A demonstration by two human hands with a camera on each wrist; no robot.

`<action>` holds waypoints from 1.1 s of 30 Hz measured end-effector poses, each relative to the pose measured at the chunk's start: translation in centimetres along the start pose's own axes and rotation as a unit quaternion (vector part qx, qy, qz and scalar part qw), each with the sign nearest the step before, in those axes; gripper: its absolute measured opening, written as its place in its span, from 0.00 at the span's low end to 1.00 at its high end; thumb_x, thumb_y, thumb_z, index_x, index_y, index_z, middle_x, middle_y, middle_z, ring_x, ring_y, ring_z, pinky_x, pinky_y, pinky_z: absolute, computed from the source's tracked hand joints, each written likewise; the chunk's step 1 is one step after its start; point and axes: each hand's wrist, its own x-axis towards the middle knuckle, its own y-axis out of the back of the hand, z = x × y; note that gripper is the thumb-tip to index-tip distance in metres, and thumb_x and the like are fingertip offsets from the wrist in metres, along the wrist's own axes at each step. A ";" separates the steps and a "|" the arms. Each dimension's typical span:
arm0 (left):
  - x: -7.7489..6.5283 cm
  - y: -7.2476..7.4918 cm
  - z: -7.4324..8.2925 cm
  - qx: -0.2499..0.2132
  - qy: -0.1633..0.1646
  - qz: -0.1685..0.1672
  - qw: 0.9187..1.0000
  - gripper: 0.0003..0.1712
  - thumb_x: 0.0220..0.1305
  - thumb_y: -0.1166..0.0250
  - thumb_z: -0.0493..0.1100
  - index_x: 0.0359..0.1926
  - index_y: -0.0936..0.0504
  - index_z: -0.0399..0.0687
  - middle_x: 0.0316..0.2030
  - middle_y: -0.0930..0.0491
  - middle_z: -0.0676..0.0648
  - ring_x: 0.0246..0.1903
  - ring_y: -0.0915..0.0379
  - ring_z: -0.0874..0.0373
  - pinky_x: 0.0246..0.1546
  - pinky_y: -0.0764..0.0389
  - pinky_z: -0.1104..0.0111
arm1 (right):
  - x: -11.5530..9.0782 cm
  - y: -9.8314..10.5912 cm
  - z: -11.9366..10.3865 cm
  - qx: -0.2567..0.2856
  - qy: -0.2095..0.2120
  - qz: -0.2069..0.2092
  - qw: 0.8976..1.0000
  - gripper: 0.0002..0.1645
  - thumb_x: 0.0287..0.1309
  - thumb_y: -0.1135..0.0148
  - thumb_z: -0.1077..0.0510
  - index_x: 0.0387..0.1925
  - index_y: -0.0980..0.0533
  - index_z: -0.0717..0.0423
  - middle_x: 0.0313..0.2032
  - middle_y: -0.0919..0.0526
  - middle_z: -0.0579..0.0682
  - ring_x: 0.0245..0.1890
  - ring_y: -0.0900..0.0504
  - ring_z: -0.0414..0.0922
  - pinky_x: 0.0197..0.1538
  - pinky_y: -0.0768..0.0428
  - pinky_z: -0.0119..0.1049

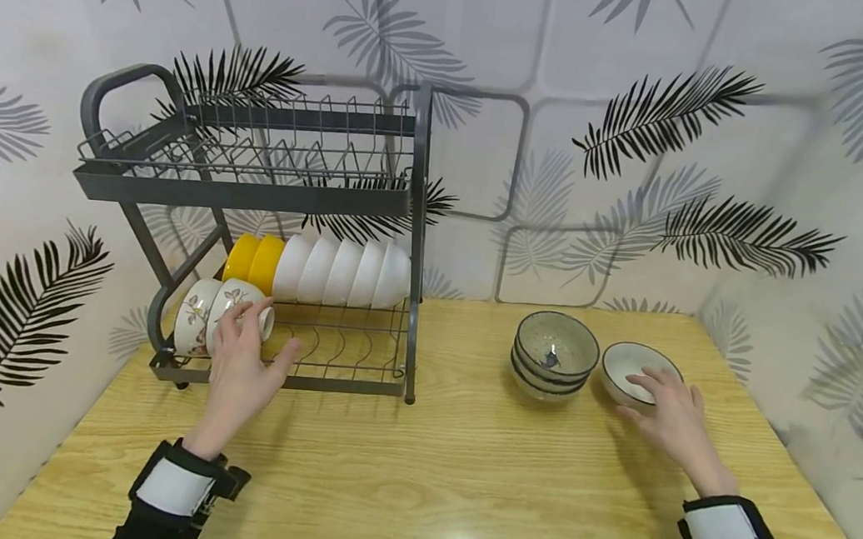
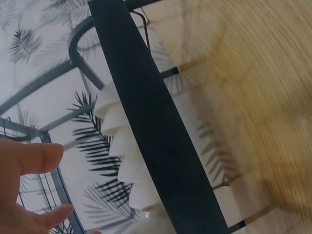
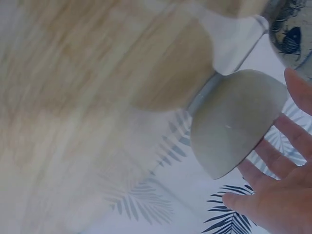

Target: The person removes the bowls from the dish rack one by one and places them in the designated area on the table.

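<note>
Dish rack [image 1: 421, 160]: upper tier [image 1: 256, 197] blocks descent. Lower shelf [image 1: 348, 386] enterable at rack's front right; floral bowls [image 1: 199, 316] obstruct front left, white bowls [image 1: 344, 272] the rear. Right of rack: passable tabletop [image 1: 461, 388], then stacked bowls [image 1: 555, 349] obstruct.

Reads as a home kitchen or dining corner; can't tell which. Shown (head view) by dark two-tier dish rack [image 1: 249, 196] with wire slots at nine o'clock, lower tier loaded with white bowls [image 1: 344, 272], yellow bowls [image 1: 265, 262], flower-patterned bowls [image 1: 195, 320]; stacked bowls [image 1: 557, 343] plus dark-rimmed bowl [image 1: 623, 368] at four; wood-grain table [image 1: 416, 486] at six; leaf-print wall covering [image 1: 485, 39] at twelve.
</note>
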 end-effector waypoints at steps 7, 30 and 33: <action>0.7 1.2 -1.5 -0.015 0.060 0.022 0.998 0.43 0.67 0.34 0.43 0.74 0.45 0.36 0.69 0.50 0.23 0.68 0.51 0.24 0.59 0.39 0.31 | -0.1 0.8 -0.2 0.091 0.009 -0.014 0.996 0.37 0.52 0.26 0.61 0.61 0.30 0.73 0.66 0.39 0.82 0.67 0.41 0.78 0.62 0.42 0.78; 3.1 4.9 -3.2 -0.024 0.115 -0.051 0.992 0.50 0.69 0.38 0.47 0.77 0.59 0.33 0.63 0.35 0.21 0.56 0.30 0.29 0.52 0.24 0.42 | -1.0 2.4 -1.7 0.237 -0.083 -0.076 0.965 0.45 0.63 0.32 0.51 0.73 0.41 0.65 0.77 0.56 0.72 0.75 0.56 0.76 0.68 0.49 0.79; 3.4 5.2 -3.4 -0.018 0.113 -0.070 0.991 0.49 0.71 0.39 0.49 0.76 0.59 0.31 0.63 0.33 0.19 0.56 0.27 0.28 0.51 0.22 0.42 | -1.1 2.4 -1.8 0.240 -0.087 -0.069 0.964 0.45 0.63 0.32 0.52 0.73 0.41 0.65 0.77 0.54 0.72 0.75 0.55 0.76 0.68 0.48 0.78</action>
